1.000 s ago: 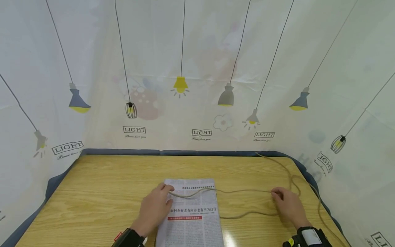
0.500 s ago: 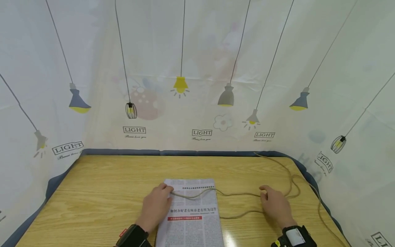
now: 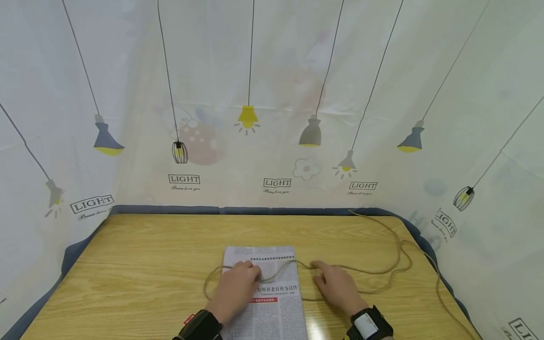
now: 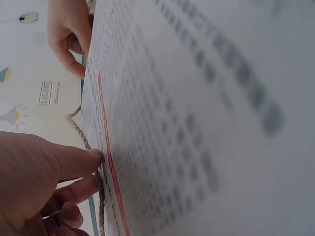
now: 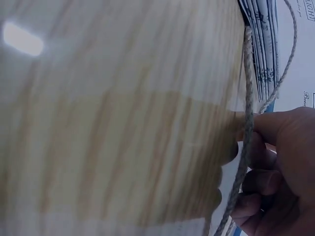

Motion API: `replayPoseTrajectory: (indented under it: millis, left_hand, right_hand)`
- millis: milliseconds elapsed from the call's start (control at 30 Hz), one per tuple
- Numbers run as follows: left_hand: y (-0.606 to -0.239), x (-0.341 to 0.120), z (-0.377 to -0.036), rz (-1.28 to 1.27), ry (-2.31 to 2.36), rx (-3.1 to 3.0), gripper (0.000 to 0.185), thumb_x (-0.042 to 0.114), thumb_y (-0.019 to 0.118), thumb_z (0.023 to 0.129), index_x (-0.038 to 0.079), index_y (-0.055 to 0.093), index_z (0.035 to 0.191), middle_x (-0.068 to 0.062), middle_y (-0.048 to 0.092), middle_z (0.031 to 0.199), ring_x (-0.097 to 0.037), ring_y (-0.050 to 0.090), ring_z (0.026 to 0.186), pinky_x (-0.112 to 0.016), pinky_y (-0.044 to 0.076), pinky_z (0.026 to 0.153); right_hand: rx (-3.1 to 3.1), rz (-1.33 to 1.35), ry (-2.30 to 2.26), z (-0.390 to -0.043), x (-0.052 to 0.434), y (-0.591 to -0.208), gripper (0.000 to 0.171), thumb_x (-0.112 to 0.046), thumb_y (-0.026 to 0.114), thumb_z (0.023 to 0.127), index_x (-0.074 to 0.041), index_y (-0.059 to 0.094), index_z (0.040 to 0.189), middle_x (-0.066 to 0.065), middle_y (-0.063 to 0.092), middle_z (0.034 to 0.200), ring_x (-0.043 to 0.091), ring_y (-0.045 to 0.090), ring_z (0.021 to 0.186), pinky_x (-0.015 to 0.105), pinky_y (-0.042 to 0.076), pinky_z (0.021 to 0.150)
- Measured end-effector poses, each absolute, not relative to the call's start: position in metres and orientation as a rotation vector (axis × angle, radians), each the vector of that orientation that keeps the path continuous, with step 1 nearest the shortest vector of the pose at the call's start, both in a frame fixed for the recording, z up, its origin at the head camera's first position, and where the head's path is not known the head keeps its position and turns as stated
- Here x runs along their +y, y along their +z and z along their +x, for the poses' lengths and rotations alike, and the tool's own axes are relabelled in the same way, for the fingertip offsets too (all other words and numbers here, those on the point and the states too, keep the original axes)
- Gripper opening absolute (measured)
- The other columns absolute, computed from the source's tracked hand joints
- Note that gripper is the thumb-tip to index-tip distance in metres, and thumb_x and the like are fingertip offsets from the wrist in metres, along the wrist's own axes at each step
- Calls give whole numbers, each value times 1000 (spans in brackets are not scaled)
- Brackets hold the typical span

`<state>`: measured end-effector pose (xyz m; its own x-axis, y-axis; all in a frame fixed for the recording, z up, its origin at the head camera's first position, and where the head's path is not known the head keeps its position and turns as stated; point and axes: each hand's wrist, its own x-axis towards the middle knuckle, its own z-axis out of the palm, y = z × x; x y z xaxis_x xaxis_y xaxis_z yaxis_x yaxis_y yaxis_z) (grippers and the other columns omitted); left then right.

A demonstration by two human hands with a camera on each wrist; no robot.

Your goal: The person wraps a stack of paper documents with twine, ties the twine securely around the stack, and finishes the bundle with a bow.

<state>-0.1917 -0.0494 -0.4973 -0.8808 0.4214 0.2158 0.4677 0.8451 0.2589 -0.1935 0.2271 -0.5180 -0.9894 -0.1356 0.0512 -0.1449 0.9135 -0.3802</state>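
We judge we're mid-way laying the rope (image 3: 272, 270) across the newspaper (image 3: 265, 302) on the table (image 3: 127, 264), left hand (image 3: 235, 292) and right hand (image 3: 337, 288) each pinching it, and crossing the ends should need both grips kept.

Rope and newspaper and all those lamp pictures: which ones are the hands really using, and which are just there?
Being used:
- rope, pinched by the left hand and the right hand
- newspaper, lying under the rope

Just there:
- table
- lamp-print curtain behind it
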Motion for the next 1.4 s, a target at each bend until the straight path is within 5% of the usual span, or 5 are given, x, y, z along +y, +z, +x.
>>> replayPoseTrajectory:
  millis: [133, 267, 567, 1400]
  left_hand:
    - [-497, -41, -188, -775, -456, -2879, 10, 20, 71, 87, 21, 65, 78, 8, 57, 74, -7, 52, 67, -24, 40, 56]
    - [-495, -36, -184, -848, -495, -2872, 10, 20, 69, 89, 20, 64, 80, 10, 56, 74, -3, 49, 65, -21, 38, 54]
    - [-481, -46, -183, -709, -641, -2812, 5, 21, 70, 88, 21, 69, 93, 7, 65, 90, -5, 60, 75, -22, 46, 59]
    - [-482, -65, -183, -538, -655, -2857, 4, 23, 70, 88, 21, 67, 87, 12, 55, 73, 1, 43, 58, -18, 35, 52]
  right_hand:
    - [-3019, 258, 554, -195, 228, -520, 4, -17, 65, 93, -18, 62, 94, -9, 46, 59, 5, 38, 51, 22, 28, 48]
    - [-3020, 283, 445, -193, 237, -519, 17, -15, 62, 95, -19, 51, 83, -9, 45, 65, 6, 40, 58, 23, 31, 52]
    - [-3052, 252, 290, -193, 284, -524, 25, -13, 58, 96, -18, 40, 80, -3, 37, 64, 11, 36, 56, 25, 27, 55]
    - [-3048, 73, 195, -192, 335, -515, 19, -8, 57, 97, -12, 47, 81, 0, 45, 60, 16, 40, 52, 32, 30, 52]
